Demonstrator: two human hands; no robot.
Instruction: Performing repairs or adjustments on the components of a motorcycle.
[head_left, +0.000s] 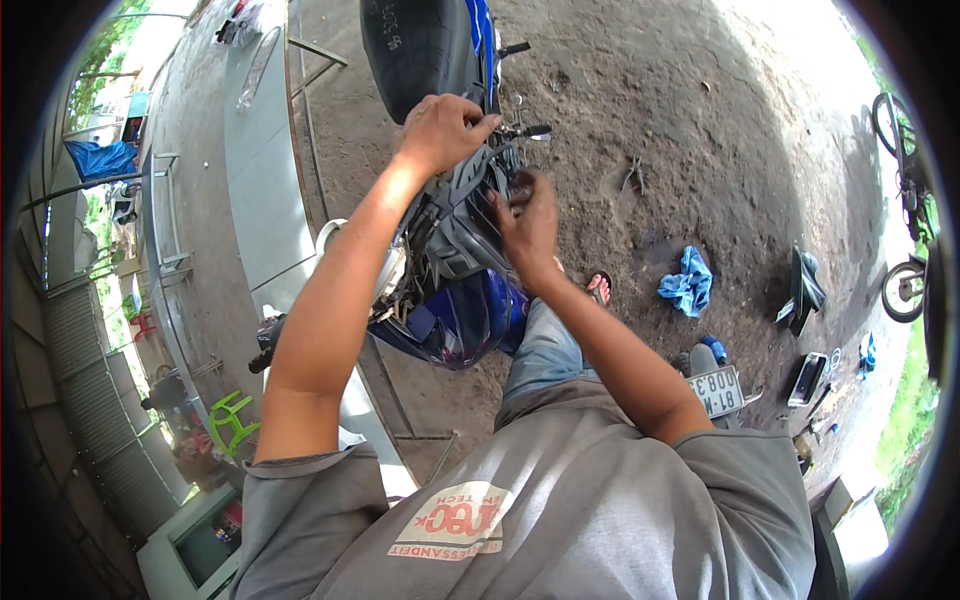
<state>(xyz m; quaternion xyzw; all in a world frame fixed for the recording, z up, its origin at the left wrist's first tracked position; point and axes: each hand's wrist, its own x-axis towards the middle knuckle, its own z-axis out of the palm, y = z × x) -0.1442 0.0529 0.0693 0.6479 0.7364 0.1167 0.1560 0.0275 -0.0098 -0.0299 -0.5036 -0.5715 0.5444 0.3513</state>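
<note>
A motorbike stands in front of me, with a black seat [415,55] at the far end and a glossy blue fairing [470,320] nearest my legs. Between them lies dark grey plastic bodywork [465,235]. My left hand [445,132] is at the seat's front end, its fingers curled down onto the bodywork; what lies under the fingertips is hidden. On the bodywork's right side, my right hand [528,225] has bent fingers and a thumb close to the panel edge. Anything small between them cannot be made out. Exposed wiring [395,300] shows beside the fairing.
A long pale bench [265,170] runs along the left. On the dirt floor to the right lie pliers [634,176], a blue cloth [687,282], a black plastic part [803,290], a licence plate [715,392] and a phone-like device [807,379]. Another motorbike [905,200] stands at the far right.
</note>
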